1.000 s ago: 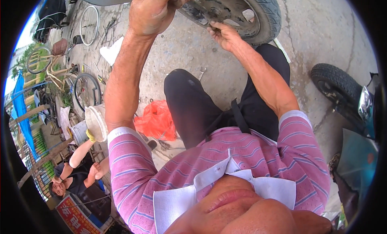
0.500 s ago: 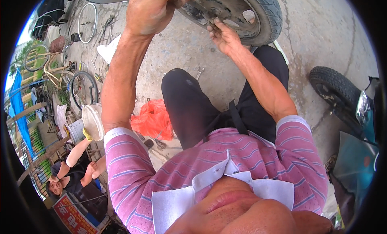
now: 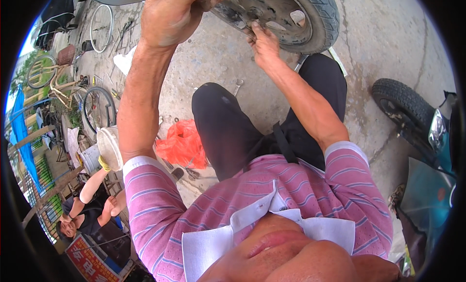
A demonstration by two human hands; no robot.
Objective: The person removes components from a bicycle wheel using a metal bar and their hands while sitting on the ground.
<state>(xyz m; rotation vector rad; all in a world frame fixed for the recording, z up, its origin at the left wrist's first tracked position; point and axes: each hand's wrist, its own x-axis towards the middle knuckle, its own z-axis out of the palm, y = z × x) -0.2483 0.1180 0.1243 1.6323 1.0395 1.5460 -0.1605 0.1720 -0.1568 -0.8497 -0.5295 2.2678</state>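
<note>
A scooter-type wheel (image 3: pixel 318 19) with a black tire and a dusty rim stands at the top of the view. My left hand (image 3: pixel 177 15) is raised to the left of it, its fingers curled round something at the top edge that the hand itself hides. My right hand (image 3: pixel 264 44) is at the dark metal arm (image 3: pixel 233 15) beside the wheel's hub. Its thumb and fingers are closed there, and whatever they grip is too small to make out.
A wrench (image 3: pixel 239 86) and a red plastic bag (image 3: pixel 182 145) lie on the concrete. Left are a white bucket (image 3: pixel 110 148), bicycle wheels (image 3: pixel 99 107) and a seated person (image 3: pixel 87 209). Another tire (image 3: pixel 403 102) and a teal vehicle (image 3: pixel 432 185) stand at the right.
My right hand has shifted slightly up and left, its fingers now more curled beside the hub. My left hand has moved a little left and down.
</note>
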